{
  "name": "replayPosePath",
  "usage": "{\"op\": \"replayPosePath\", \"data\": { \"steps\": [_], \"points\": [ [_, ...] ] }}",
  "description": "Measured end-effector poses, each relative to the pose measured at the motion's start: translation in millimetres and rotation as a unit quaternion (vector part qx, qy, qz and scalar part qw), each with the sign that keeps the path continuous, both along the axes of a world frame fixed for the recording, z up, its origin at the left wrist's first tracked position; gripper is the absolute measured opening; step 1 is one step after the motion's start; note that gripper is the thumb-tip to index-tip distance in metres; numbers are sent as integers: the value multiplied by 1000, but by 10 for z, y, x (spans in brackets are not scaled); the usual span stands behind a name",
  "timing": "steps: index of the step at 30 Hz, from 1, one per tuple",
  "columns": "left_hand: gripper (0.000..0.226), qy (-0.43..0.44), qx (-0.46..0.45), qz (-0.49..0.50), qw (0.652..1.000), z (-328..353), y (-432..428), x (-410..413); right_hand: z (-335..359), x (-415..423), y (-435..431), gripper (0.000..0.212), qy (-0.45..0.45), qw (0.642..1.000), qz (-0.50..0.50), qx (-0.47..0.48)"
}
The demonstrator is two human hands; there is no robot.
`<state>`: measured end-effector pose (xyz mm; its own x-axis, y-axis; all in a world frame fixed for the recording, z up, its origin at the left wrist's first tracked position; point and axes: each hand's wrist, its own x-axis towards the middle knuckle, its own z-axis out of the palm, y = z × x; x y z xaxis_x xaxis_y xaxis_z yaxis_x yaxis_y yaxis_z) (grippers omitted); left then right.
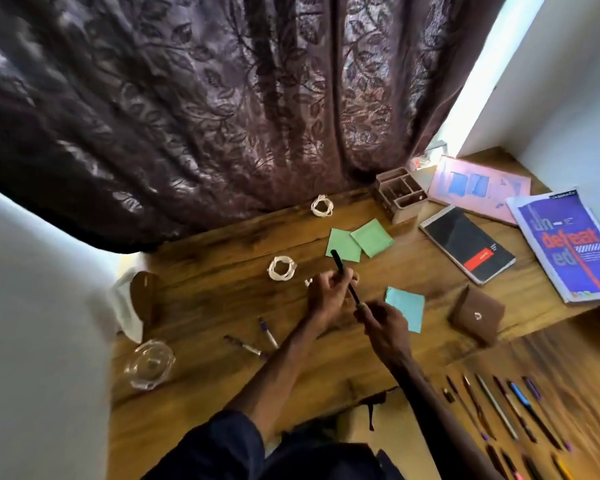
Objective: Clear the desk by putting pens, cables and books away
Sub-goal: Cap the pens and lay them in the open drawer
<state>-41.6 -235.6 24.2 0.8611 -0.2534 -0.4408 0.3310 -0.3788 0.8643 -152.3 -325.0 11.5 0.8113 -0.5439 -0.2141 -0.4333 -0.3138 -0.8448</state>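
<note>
little of the clearing can be judged as done. a black pen [338, 263] is held above the middle of the desk [215, 289] by both hands: the left hand [328, 296] is curled round its upper shaft, and the right hand [387, 325] pinches its lower end. two more loose pens [248, 347] are left lying near the front edge, on the left-edge side of the arms. a row of pens [497, 407] is laid out side by side at the front right corner. neither cable has been put away: one coiled white cable [321, 206] lies by the back edge under the curtain [187, 116], and a second coil [282, 268] lies just beside the left hand, toward the left edge. the books are spread over the back right corner: a black notebook [468, 247], a purple book [568, 244] at the right edge, and a pink book [478, 187] behind them. a desk organiser [399, 195] is stood at the back edge beside the pink book, probably the place meant for the pens. most of the task is therefore judged to remain.

whether the held pen is being capped cannot be told; the join is covered by the hands. the contents of the organiser are too dark to be made out. a small white thing [308, 281] beside the left hand is half hidden by it. the row of pens is cut off by the bottom of the view, and it cannot be told whether it lies on the desk itself or on a lower surface.
</note>
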Motion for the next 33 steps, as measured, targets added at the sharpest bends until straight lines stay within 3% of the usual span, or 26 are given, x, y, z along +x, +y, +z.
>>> {"op": "replayPosePath", "data": {
  "steps": [9, 14, 18, 21, 23, 28, 33],
  "points": [
    [30, -30, 29, -8, 999, 0, 786, -950, 106, -688, 556, 14, -37, 987, 157, -5],
    [41, -6, 61, 42, 997, 58, 1164, -1171, 29, -884, 848, 19, 24, 991, 130, 7],
    [31, -26, 213, 81, 973, 33, 1597, -1125, 2, -944, 936, 16, 51, 990, 130, 16],
    [38, -8, 294, 93, 951, 41, 1796, -994, -18, -972, 891, 14, 53, 990, 126, 36],
    [44, 8, 306, 120, 944, 81, 1852, -877, -9, -972, 834, 14, 54, 989, 130, 41],
    [23, 44, 264, 111, 957, -71, 1949, -700, 9, -924, 705, 12, 49, 991, 116, 38],
    [36, 25, 337, 67, 939, -115, 1871, -507, -25, -840, 637, 9, 63, 991, 103, 53]
  ]
}}
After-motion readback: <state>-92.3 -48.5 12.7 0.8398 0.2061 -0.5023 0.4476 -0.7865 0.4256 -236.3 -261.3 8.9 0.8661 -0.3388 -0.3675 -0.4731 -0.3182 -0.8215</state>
